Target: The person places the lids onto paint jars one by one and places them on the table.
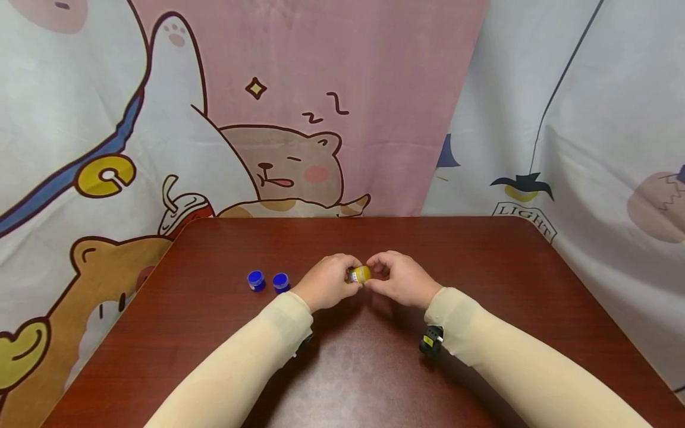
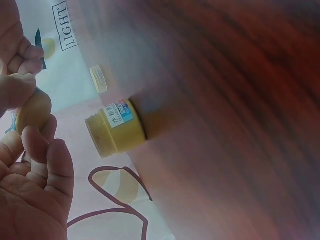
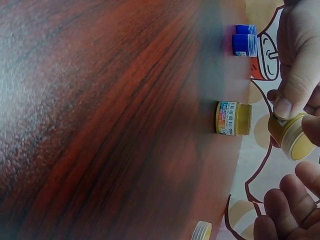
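Observation:
My left hand (image 1: 329, 280) holds a small yellow paint jar (image 1: 361, 274) tilted above the table, its pale-rimmed lid end toward my right hand (image 1: 402, 278). The right fingers are spread apart around that end; whether the thumb touches the lid I cannot tell. A second yellow paint jar (image 2: 117, 129) stands uncapped on the table, its threaded neck showing in both wrist views. Near it lies a loose lid (image 2: 98, 79). In the head view, my hands seem to hide both of these.
Two blue-capped jars (image 1: 256, 280) stand side by side to the left of my left hand. The brown tabletop (image 1: 342, 368) reaches back to a cartoon-printed curtain (image 1: 321, 71). Each sleeve has a dark wrist camera (image 1: 431, 340) beneath it.

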A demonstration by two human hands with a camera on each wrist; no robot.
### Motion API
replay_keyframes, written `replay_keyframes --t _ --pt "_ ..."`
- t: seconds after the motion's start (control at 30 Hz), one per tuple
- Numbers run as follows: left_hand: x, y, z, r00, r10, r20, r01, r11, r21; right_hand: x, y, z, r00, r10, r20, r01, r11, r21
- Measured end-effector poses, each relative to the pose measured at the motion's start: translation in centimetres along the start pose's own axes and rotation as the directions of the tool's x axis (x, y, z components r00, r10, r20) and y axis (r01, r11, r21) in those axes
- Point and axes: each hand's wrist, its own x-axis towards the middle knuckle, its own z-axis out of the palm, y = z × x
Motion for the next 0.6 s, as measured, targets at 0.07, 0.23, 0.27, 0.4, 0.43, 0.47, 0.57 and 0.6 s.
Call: replay_keyframes --t 0.07,0.23,0.27,0.4,0.43,0.47,0.57,0.6 --pt "0.00 0.01 0.01 1.000 0.000 0.001 0.000 1.000 -0.002 -0.01 0.00 0.00 1.000 -0.003 0.000 0.003 1.000 -0.001" --pt "0.00 0.01 0.05 1.000 -0.001 0.008 0.002 1.000 -0.012 -0.06 -0.01 0.05 1.000 0.010 0.010 -0.010 1.000 0.008" --pt "0.01 0.00 0.06 1.000 -0.002 0.010 0.002 1.000 -0.013 -0.07 0.00 0.06 1.000 0.012 0.010 -0.012 1.000 0.009" --pt "0.03 -0.05 0.09 1.000 -0.002 0.015 0.002 1.000 -0.010 -0.08 0.10 0.06 1.000 0.001 0.004 -0.001 1.000 0.009" --pt "0.03 -0.06 0.09 1.000 -0.001 0.015 0.001 1.000 -0.010 -0.07 0.13 0.05 1.000 -0.002 0.003 0.002 1.000 0.009" --pt "0.01 -0.05 0.09 1.000 0.000 0.015 0.000 1.000 -0.011 -0.07 0.15 0.05 1.000 -0.007 0.002 0.007 1.000 0.009" --pt "-0.01 -0.06 0.13 1.000 0.005 0.012 -0.005 1.000 -0.013 -0.07 0.17 0.03 1.000 -0.007 0.002 0.007 1.000 0.007" --pt "-0.02 -0.06 0.14 1.000 0.005 0.011 -0.005 1.000 -0.013 -0.08 0.15 0.02 1.000 -0.003 0.004 0.003 1.000 0.005"
